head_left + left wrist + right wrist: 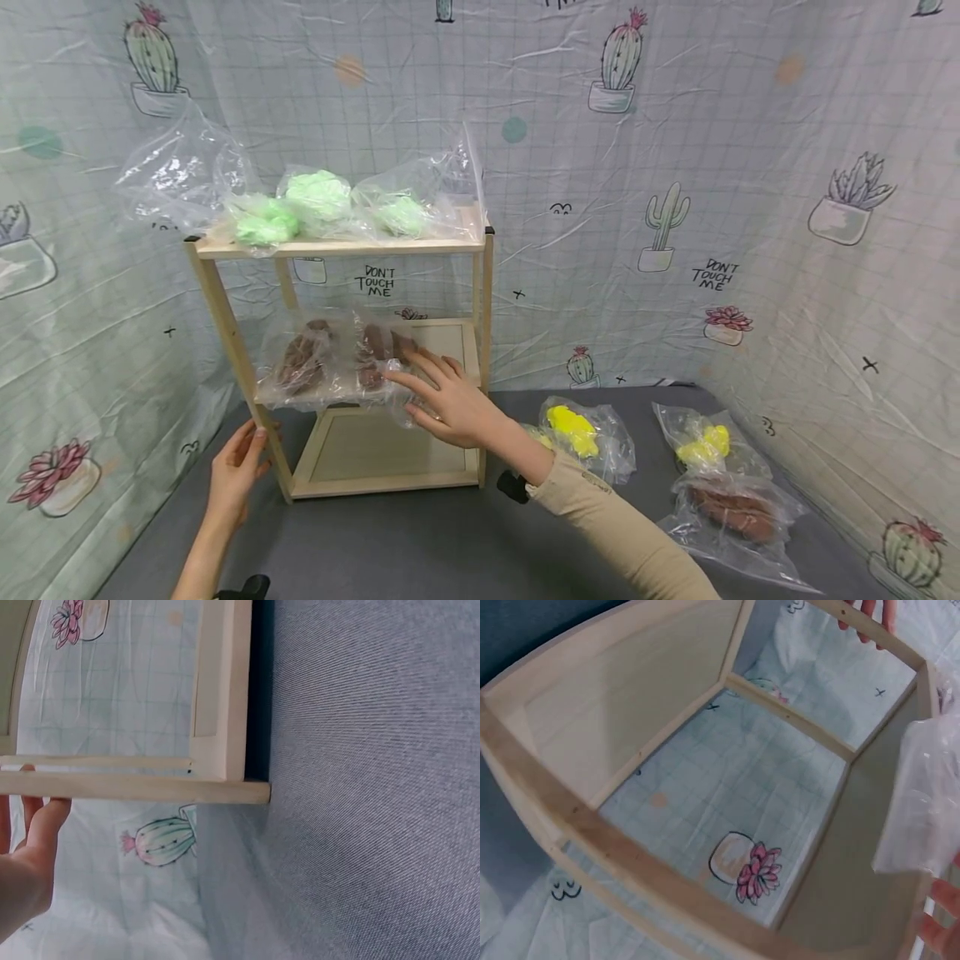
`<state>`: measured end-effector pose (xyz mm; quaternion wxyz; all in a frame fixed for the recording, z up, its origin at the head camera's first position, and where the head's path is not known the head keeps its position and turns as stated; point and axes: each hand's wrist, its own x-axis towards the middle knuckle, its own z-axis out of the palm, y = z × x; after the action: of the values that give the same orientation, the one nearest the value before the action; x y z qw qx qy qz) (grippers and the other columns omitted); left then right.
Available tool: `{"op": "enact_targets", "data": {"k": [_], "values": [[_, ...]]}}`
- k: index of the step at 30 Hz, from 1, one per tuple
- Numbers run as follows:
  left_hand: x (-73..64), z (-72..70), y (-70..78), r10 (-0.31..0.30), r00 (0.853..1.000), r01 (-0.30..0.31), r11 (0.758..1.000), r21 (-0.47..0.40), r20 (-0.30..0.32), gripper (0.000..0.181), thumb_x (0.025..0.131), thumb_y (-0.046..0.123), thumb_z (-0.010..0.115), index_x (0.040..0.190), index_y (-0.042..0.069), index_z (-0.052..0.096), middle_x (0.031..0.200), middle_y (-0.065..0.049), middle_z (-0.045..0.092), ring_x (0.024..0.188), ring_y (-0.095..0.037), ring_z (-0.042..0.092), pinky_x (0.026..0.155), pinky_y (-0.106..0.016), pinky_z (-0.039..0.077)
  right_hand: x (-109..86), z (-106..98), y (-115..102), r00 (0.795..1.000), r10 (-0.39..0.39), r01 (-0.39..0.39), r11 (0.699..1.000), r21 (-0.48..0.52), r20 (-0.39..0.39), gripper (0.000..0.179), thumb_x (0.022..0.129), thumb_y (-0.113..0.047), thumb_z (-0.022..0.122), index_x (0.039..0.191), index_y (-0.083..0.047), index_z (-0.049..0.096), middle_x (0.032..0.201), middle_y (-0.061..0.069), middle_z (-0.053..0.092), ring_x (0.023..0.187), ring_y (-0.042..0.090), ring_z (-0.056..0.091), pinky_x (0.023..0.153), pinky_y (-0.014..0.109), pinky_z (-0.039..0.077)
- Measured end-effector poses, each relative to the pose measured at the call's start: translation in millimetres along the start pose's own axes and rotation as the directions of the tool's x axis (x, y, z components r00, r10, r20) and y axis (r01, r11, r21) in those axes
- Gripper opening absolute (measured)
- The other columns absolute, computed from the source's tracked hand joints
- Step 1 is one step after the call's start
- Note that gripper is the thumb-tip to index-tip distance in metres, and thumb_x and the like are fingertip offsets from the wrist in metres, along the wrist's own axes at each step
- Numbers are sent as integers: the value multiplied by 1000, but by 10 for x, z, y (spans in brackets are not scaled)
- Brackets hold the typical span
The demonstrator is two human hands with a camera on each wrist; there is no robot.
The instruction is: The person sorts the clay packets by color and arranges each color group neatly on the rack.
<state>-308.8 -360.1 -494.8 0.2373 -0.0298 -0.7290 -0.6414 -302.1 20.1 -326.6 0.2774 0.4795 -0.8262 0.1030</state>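
A wooden shelf rack stands on the grey table. My left hand holds its front left post, thumb on one side and fingers on the other. My right hand reaches to the middle shelf, fingers extended and spread. Its fingertips are right at a clear bag with brown contents, overlapping the plastic. Left of it on that shelf lies another brown-filled bag. In the right wrist view, loose clear plastic hangs past the shelf edge beside the fingertips.
Several bags of light green stuff sit on the top shelf. Right of the rack lie bags with yellow contents, another yellow one and a brown-filled bag. Cactus-print cloth surrounds the table.
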Motion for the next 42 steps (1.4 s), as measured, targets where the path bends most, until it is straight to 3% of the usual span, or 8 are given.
{"op": "enact_targets", "data": {"k": [3,11,18,20,27,34,38,42], "values": [[95,-101,-215,19,999,-17,999,-35,50,43,94,25,45,135,20,39,113,16,59,99,9,53,62,-15,46,-121,-67,17,997,-41,39,999,-31,-62,44,93,-30,42,136,-25,33,142,8,33,134,26,25,100,47,30],[-218,111,733,27,974,-26,1000,-7,223,46,93,20,47,136,9,35,106,24,56,97,12,52,70,-9,44,-578,-289,83,990,-90,85,995,-50,-113,42,98,-36,20,132,-21,40,137,9,40,126,30,36,95,45,34],[-64,5,296,129,966,-114,990,-79,222,42,92,13,48,133,7,39,110,15,59,95,6,57,69,-12,45,-989,-470,151,992,-67,61,997,-57,-106,36,96,-29,37,129,-19,44,135,6,41,125,25,36,91,42,35],[-81,33,346,154,965,-131,984,-121,212,39,92,11,48,131,6,42,109,13,60,94,4,58,67,-13,45,-1101,-519,177,993,-59,52,996,-66,-107,36,94,-27,42,129,-19,44,135,6,41,125,25,36,91,42,34],[-264,201,818,91,990,-99,993,67,108,28,92,14,48,120,15,50,97,26,59,85,11,57,64,-11,44,-1533,-698,307,995,2,-13,994,-111,-95,38,90,-24,49,127,-18,47,133,6,43,121,26,38,92,42,30],[-300,228,880,85,992,-89,995,39,96,25,92,7,47,115,16,53,94,26,59,83,11,57,63,-10,45,-2058,-841,499,986,83,-107,980,-167,-144,32,95,-31,40,119,-15,54,125,7,49,116,28,41,88,43,29],[-270,205,766,78,992,-80,997,16,101,24,92,9,47,114,15,53,95,23,60,84,8,59,64,-12,46,-2389,-942,607,972,169,-198,963,-182,-162,29,93,-27,47,119,-17,55,125,5,50,119,22,38,86,42,28],[-123,103,382,125,985,-122,992,-32,117,29,91,11,49,120,8,52,99,18,62,87,6,60,65,-13,46,-2709,-1033,711,954,228,-267,942,-202,-193,30,95,-30,42,116,-15,57,124,4,50,125,12,33,83,44,27]]}}
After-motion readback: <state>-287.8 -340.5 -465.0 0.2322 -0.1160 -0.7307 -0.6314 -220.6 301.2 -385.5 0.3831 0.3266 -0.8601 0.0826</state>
